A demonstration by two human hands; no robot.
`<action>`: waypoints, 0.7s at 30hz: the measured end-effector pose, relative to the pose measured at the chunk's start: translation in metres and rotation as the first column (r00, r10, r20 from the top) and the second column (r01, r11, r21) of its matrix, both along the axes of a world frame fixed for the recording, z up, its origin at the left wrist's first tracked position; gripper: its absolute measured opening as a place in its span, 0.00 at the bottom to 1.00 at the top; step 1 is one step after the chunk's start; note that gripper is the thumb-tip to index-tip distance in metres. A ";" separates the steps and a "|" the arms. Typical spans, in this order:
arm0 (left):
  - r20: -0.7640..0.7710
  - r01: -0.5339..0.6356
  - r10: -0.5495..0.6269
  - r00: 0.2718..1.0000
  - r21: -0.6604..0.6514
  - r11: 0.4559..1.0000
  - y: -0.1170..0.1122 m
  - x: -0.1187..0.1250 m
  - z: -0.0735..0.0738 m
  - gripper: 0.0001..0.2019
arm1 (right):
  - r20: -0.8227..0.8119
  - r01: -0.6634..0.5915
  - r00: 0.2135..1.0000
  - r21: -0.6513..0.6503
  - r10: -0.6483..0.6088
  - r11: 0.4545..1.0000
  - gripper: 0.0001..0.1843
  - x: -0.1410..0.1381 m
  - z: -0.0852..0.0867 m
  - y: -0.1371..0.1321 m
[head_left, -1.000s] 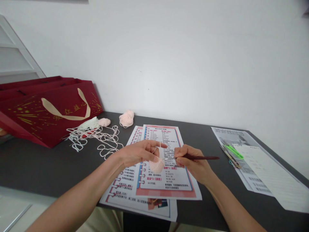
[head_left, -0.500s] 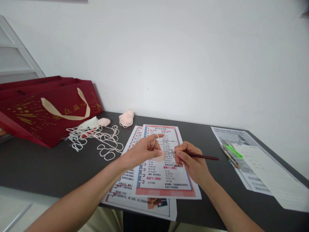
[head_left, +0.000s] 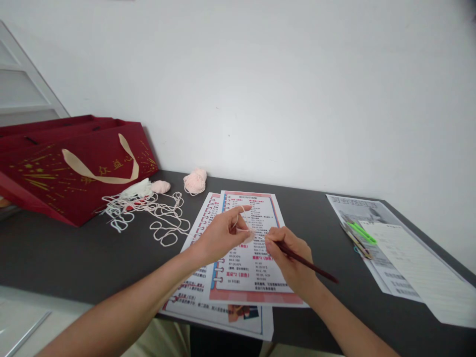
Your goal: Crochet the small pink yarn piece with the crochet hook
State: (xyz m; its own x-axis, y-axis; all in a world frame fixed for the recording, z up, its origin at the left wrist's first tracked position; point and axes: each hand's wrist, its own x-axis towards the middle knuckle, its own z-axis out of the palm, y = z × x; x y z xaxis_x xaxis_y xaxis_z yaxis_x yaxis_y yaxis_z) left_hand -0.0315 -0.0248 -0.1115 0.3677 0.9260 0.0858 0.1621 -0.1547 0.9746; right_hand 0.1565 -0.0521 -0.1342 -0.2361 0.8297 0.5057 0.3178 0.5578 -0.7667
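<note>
My left hand (head_left: 223, 233) is pinched on a small pale pink crochet piece (head_left: 247, 238), with the index finger stretched out and pale yarn (head_left: 243, 210) looped round it. My right hand (head_left: 290, 250) grips a crochet hook (head_left: 310, 265) by its dark brown handle, which slants down to the right. The hook's thin tip points left to the crochet piece; whether it sits in a stitch is too small to tell. Both hands are above printed pattern sheets (head_left: 256, 286) that overlap on the dark table.
A red gift bag (head_left: 74, 168) leans at the left. Beside it lie tangled pale yarn (head_left: 167, 225) and a small pink ball (head_left: 161, 187). A larger pink yarn ball (head_left: 195, 181) rests near the wall. On papers (head_left: 409, 258) at the right are a green-handled tool (head_left: 362, 233) and other small tools.
My right hand has turned, so the hook handle now slopes down to the right instead of lying nearly level. The hook tip now shows near the crochet piece. My left hand stays nearly still.
</note>
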 end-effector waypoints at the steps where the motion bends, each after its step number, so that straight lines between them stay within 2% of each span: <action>1: -0.012 -0.027 0.027 1.000 0.020 0.999 0.000 0.001 -0.002 0.25 | 0.036 0.011 0.999 0.084 -0.014 0.996 0.07 -0.002 -0.001 -0.001; 3: -0.019 -0.071 0.072 0.997 0.041 0.997 -0.001 0.002 -0.006 0.26 | 0.109 -0.012 0.994 0.278 -0.019 0.960 0.07 -0.007 -0.004 -0.003; 5: -0.020 -0.096 0.097 0.995 0.033 0.995 -0.001 0.004 -0.009 0.27 | 0.182 -0.064 0.983 0.442 -0.019 0.895 0.09 -0.011 -0.008 -0.004; 8: 0.003 -0.120 0.120 0.993 0.003 0.993 -0.001 0.004 -0.010 0.28 | 0.288 -0.107 0.955 0.564 -0.074 0.819 0.12 -0.013 -0.014 -0.005; 10: 0.035 -0.116 0.117 0.993 -0.031 0.993 -0.001 0.004 -0.009 0.29 | 0.337 -0.126 0.935 0.604 -0.109 0.787 0.12 -0.013 -0.017 -0.004; 12: 0.062 -0.089 0.094 0.994 -0.072 0.993 0.000 0.003 -0.007 0.31 | 0.367 -0.148 0.923 0.608 -0.112 0.780 0.12 -0.012 -0.018 -0.003; 16: 0.120 0.020 0.001 0.993 -0.177 0.984 -0.002 0.004 -0.006 0.33 | 0.305 -0.164 0.952 0.519 -0.003 0.839 0.11 -0.010 -0.019 0.003; 18: 0.174 0.070 -0.028 0.984 -0.241 0.968 -0.003 0.004 -0.005 0.34 | 0.283 -0.170 0.959 0.510 0.022 0.843 0.11 -0.008 -0.019 0.006; 21: 0.265 0.118 -0.022 0.964 -0.351 0.929 -0.004 0.005 -0.003 0.31 | 0.375 -0.210 0.926 0.592 -0.036 0.778 0.11 -0.005 -0.018 0.009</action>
